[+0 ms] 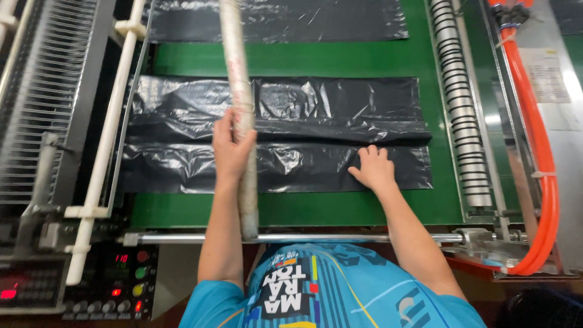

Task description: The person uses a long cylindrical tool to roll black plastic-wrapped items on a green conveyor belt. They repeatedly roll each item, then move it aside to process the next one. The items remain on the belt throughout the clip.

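Short-sleeved turquoise jersey (328, 285), black chest panel, multicoloured stripes, possibly sportswear; bare forearms.

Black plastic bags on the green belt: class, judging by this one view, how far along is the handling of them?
Done: a stack of black bags lies flat on the green belt, with a fold or ridge across its middle. In hand: the left hand grips a long pale rod laid across the stack; the right hand presses the near layer flat. Left: the stack is not yet lifted off; more black film lies farther along.
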